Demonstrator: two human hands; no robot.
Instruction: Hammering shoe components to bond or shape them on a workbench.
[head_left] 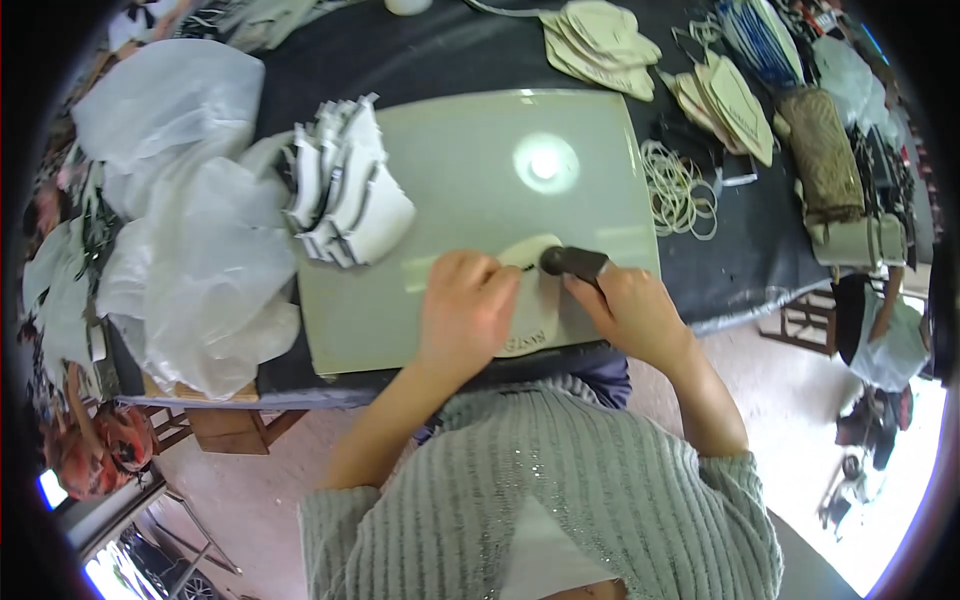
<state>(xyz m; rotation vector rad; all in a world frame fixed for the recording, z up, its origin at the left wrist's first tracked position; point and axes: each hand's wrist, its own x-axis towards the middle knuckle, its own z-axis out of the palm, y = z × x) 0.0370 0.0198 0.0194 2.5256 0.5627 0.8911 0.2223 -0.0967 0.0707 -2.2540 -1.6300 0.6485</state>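
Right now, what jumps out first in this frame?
Dead centre, both hands work a cream insole on a pale green board: the left hand presses it flat and the right hand grips a dark tool against it. A fan of white cut pieces lies at the board's left edge, with crumpled clear plastic bags beyond.

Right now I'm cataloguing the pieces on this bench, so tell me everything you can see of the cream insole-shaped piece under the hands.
The cream insole-shaped piece lies flat on the pale green cutting board, near its front edge. It looks like thin board or leather, with rounded ends and dark print at the near end. The left hand presses on its left side and hides part of it; the right hand holds a dark-handled tool whose head rests at its far end.
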